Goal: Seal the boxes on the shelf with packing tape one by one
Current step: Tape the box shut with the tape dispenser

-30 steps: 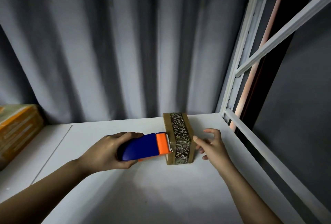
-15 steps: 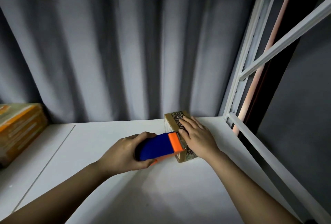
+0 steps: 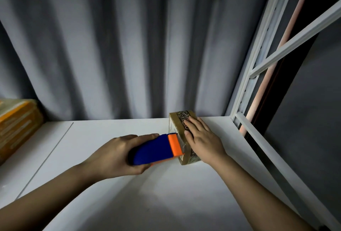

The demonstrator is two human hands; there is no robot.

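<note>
- Small brown cardboard box with a band of black-and-white printed tape along its top stands on the white shelf board, at about 1 o'clock from the board's middle, near the rear edge.
- Right hand lies flat on top of the box, fingers straight and close together, pointing toward 11 o'clock; it presses down and grasps nothing.
- Left hand is wrapped around the blue plastic tape dispenser with an orange head, thumb along its upper edge, fingers curled beneath.
- Dispenser points toward 2 o'clock; its orange head sits against the box's near left face. Whether tape is feeding out cannot be told.
- Yellow-and-brown cardboard carton sits at 9 o'clock, well apart from the small box, partly cut off by the frame edge.
- Grey pleated curtain hangs behind the shelf at 12 o'clock.
- White metal shelf upright with cross-rails stands at 3 o'clock.
</note>
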